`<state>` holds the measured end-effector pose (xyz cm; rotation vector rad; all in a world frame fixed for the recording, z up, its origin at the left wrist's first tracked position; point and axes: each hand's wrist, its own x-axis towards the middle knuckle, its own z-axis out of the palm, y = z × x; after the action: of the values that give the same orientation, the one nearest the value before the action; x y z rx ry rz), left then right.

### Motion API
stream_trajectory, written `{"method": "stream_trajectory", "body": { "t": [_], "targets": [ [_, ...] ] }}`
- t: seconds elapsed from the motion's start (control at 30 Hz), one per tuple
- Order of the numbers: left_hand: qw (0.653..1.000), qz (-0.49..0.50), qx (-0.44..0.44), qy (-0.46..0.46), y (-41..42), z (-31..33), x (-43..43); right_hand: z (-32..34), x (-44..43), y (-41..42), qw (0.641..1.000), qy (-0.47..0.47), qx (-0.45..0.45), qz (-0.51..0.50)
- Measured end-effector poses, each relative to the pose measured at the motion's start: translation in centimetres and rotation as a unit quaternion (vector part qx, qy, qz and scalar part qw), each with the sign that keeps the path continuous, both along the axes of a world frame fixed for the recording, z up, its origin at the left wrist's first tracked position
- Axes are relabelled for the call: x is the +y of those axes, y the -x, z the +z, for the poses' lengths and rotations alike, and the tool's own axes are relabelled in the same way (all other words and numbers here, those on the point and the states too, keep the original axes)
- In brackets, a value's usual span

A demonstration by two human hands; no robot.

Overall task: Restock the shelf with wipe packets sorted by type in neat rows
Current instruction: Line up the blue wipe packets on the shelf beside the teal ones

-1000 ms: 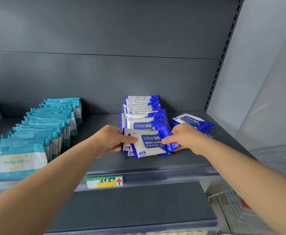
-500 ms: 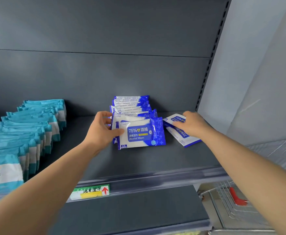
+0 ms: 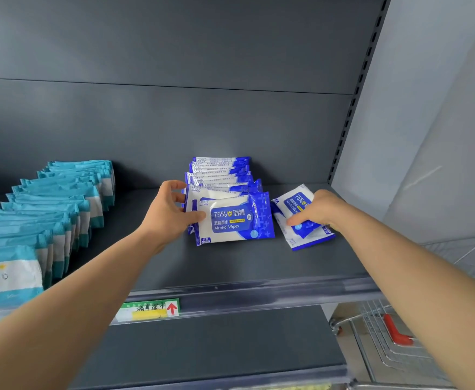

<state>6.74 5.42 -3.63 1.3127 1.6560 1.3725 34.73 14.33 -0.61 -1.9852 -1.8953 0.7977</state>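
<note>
A dark grey shelf [image 3: 230, 266] carries two kinds of wipe packets. A long row of teal packets [image 3: 50, 209] runs from near left toward the far back wall. At centre, a shorter row of blue alcohol wipe packets [image 3: 225, 192] stands on edge, its front packet [image 3: 235, 220] facing the camera. The left hand [image 3: 168, 212] cups the row's left end, fingers partly curled, thumb pressed on the front packet. Just right of the row, the right hand [image 3: 319, 209] lies on loose blue packets [image 3: 301, 220] lying flat, fingers bent over them. A price tag [image 3: 149, 310] sits on the shelf's near lip; a wire cart [image 3: 394, 339] shows at lower right.
</note>
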Motion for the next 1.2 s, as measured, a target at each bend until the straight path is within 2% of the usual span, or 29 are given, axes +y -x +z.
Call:
{"method": "stream_trajectory", "body": {
  "t": [0.07, 0.13, 0.23, 0.3, 0.4, 0.53, 0.63, 0.67, 0.73, 0.8, 0.87, 0.93, 1.03, 1.13, 1.2],
  "targets": [
    [1.000, 0.006, 0.004, -0.003, -0.1, -0.1, -0.2, 0.3, -0.2, -0.5, 0.998, -0.025, 0.055, -0.031],
    [1.000, 0.007, 0.017, -0.010, -0.2, -0.1, -0.4, 1.4, -0.6, -1.4, 0.985, -0.071, 0.148, -0.053],
    [0.998, 0.001, 0.056, -0.024, -0.4, -0.4, -0.6, 3.4, -2.0, -1.8, 0.931, -0.077, 0.356, -0.036],
    [0.995, -0.007, 0.100, -0.029, -0.4, -0.8, -0.4, 3.5, -3.3, -0.7, 0.900, -0.047, 0.434, -0.013],
    [0.990, -0.022, 0.141, -0.011, -0.8, -1.0, -0.8, 1.2, -4.5, 2.2, 0.888, -0.004, 0.458, -0.036],
    [0.995, -0.039, 0.086, 0.015, -2.1, -0.5, -1.9, -0.9, -5.4, 4.9, 0.861, 0.017, 0.499, -0.098],
    [0.995, -0.016, 0.093, 0.016, -2.6, -0.6, -1.9, -1.6, -6.2, 6.0, 0.855, 0.027, 0.512, -0.085],
    [0.995, -0.005, 0.099, 0.013, -2.8, -0.6, -1.9, -1.7, -6.3, 6.1, 0.865, 0.029, 0.496, -0.072],
    [0.995, 0.016, 0.095, 0.012, -2.9, -0.7, -1.8, -1.5, -6.4, 5.6, 0.909, 0.023, 0.415, -0.021],
    [0.996, 0.021, 0.090, 0.014, -2.6, -0.6, -1.4, -0.6, -6.1, 4.5, 0.956, -0.017, 0.287, 0.051],
    [0.998, 0.020, 0.066, 0.012, -2.0, -0.2, -1.2, 0.8, -5.6, 3.1, 0.979, -0.044, 0.152, 0.128],
    [0.998, 0.033, 0.047, 0.010, -1.3, 0.3, -1.1, 2.3, -5.6, 2.3, 0.979, -0.043, 0.045, 0.194],
    [0.997, 0.028, 0.074, -0.001, -0.7, 0.7, -1.1, 3.5, -5.7, 2.7, 0.956, -0.054, -0.059, 0.283],
    [0.998, 0.010, 0.060, -0.002, -0.7, 1.1, -1.4, 3.2, -5.7, 4.6, 0.947, -0.110, -0.077, 0.293],
    [0.999, -0.041, -0.001, 0.019, -0.8, 1.4, -2.3, 2.5, -5.6, 5.6, 0.956, -0.128, -0.059, 0.257]
  ]
}}
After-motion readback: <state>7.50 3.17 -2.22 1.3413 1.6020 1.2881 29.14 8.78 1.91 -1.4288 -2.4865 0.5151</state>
